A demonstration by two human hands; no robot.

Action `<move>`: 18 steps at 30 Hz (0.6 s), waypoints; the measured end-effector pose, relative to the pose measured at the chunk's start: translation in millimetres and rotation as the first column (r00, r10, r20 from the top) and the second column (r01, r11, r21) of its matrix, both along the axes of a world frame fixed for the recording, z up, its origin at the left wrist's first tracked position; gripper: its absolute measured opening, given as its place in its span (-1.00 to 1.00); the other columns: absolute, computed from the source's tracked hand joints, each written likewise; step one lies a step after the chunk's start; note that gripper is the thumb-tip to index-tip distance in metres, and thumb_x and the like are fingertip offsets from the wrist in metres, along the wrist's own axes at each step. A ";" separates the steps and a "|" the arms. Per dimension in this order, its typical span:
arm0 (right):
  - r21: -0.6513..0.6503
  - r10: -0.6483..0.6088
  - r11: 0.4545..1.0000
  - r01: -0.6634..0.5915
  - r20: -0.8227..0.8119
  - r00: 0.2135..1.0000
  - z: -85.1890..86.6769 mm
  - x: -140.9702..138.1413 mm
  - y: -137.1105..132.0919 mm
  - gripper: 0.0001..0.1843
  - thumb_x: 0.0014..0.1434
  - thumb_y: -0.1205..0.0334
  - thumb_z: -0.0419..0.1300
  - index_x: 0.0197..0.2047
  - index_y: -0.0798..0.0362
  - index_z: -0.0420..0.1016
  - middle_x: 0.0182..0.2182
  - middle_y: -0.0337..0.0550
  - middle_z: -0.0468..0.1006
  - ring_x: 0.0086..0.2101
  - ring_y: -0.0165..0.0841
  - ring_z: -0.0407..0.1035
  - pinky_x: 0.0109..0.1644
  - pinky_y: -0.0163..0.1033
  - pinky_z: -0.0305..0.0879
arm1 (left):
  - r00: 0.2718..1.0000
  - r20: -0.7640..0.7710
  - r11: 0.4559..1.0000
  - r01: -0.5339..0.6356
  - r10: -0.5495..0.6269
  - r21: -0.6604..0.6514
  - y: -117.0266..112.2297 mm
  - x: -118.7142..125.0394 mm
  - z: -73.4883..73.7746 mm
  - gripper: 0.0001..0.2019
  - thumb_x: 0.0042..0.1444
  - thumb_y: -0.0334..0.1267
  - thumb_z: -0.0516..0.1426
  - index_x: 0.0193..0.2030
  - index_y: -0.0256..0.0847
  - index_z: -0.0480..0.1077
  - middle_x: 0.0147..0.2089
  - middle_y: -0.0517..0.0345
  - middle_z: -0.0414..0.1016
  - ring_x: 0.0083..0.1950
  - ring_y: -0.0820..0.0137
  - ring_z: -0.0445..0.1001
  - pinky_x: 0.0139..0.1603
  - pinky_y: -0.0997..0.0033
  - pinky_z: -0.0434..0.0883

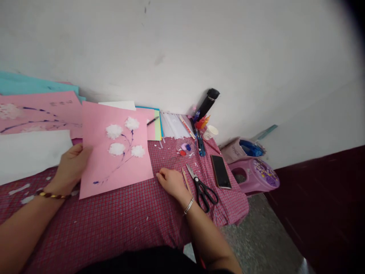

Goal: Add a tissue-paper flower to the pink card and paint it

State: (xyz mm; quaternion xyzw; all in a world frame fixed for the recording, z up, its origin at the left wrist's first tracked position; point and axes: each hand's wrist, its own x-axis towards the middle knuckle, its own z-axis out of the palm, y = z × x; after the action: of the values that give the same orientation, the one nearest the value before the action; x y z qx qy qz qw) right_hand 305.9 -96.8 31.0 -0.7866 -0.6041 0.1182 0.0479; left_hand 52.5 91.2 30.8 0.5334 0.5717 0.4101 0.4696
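Pink sheet (116,152), centre-left on the desk (128,220), already bears four white tufts on purple stems, its edge gripped by the left hand (71,167), while the right hand (171,180) lies curled beside the scissors (202,188), grasp unclear.

Left hand (71,165) on pink flower sheet (116,150), right hand (171,182) beside scissors (203,187)

The left hand (70,167) is reaching forward from the lower left, with the left forearm (25,232) lying bare and slanting up toward the right. Its fingers are curling under while the thumb is pressing down on top in a pinch. The right hand (171,182) is resting low, knuckles pointing left, fingers folding into what seems a loose fist, though the fingertips are hidden. The right forearm (208,236) is angling in from the bottom edge.
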 end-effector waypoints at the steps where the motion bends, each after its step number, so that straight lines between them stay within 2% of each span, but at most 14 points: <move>1: -0.003 0.002 1.000 -0.002 0.001 1.000 0.2 -5.9 1.1 -0.65 0.39 0.05 -0.03 -0.25 -0.03 0.52 -0.32 -0.18 0.66 -0.31 -0.34 0.52 -0.32 -0.29 0.08 | 1.000 -0.013 1.000 0.002 -0.002 0.004 0.0 -1.2 0.9 -0.74 -0.13 -0.09 0.25 -0.30 -0.16 0.50 -0.57 0.38 0.40 -0.57 0.50 0.28 -0.65 0.64 0.25; 5: -0.013 -0.022 1.000 0.022 0.008 1.000 -0.3 -23.8 3.7 -0.67 0.39 0.09 -0.04 -0.20 -0.04 0.53 -0.28 -0.16 0.67 -0.28 -0.32 0.53 -0.28 -0.29 0.15 | 0.998 -0.025 0.998 0.063 -0.063 -0.006 -2.0 -3.4 5.0 -0.78 -0.07 -0.07 0.21 -0.32 -0.13 0.48 -0.57 0.40 0.40 -0.58 0.51 0.27 -0.66 0.63 0.26; 11: -0.020 -0.047 0.999 0.048 0.027 0.999 -0.2 -29.6 2.7 -0.67 0.39 0.07 -0.06 -0.15 -0.05 0.51 -0.24 -0.17 0.67 -0.24 -0.33 0.54 -0.24 -0.31 0.21 | 0.988 -0.127 0.996 0.088 -0.084 0.022 -1.4 -9.2 5.0 -0.81 -0.02 -0.06 0.19 -0.39 -0.12 0.44 -0.58 0.40 0.38 -0.60 0.51 0.24 -0.68 0.64 0.23; 18: -0.008 -0.003 1.000 0.003 0.048 0.999 0.5 -35.5 4.6 -0.67 0.40 0.09 -0.06 -0.16 -0.03 0.50 -0.24 -0.17 0.67 -0.25 -0.35 0.55 -0.24 -0.32 0.22 | 1.000 0.021 1.000 0.021 -0.020 -0.010 10.9 -21.2 -6.1 -0.73 -0.11 -0.08 0.22 -0.27 -0.16 0.48 -0.53 0.35 0.46 -0.54 0.46 0.33 -0.61 0.59 0.31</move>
State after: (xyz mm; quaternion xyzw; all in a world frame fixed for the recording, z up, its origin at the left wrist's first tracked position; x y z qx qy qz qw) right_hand 270.4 -92.2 31.5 -0.7904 -0.6033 0.1016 0.0304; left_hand 31.3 102.1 24.7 0.5326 0.5633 0.4078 0.4823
